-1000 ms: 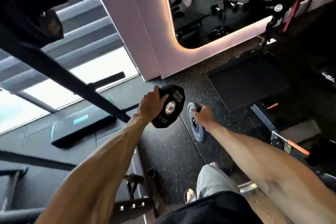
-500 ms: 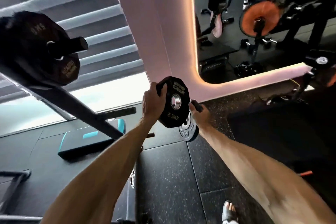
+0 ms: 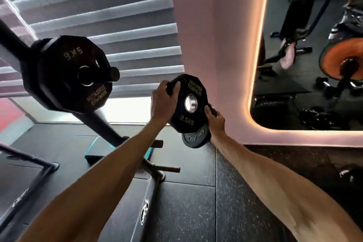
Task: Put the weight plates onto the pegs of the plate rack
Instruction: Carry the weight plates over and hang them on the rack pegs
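My left hand (image 3: 163,102) grips the rim of a black 2.5 kg plate (image 3: 188,104) held up at chest height, its steel-ringed hole facing me. Behind and below it my right hand (image 3: 215,121) holds a smaller grey plate (image 3: 194,137), mostly hidden by the black one. To the left, the black plate rack (image 3: 98,122) slants across the view. A 5 kg plate (image 3: 66,72) hangs on its upper peg (image 3: 110,73). Two bare pegs (image 3: 169,168) stick out lower down, below my left forearm.
A teal-edged step platform (image 3: 98,148) lies on the rubber floor behind the rack. A pink wall column (image 3: 216,35) and a lit mirror (image 3: 314,55) stand ahead and right. A black frame leg (image 3: 39,169) runs along the left.
Both hands have lifted the two plates from floor level up to chest height. My view has swung up and left, bringing the rack and its 5 kg plate into full view.
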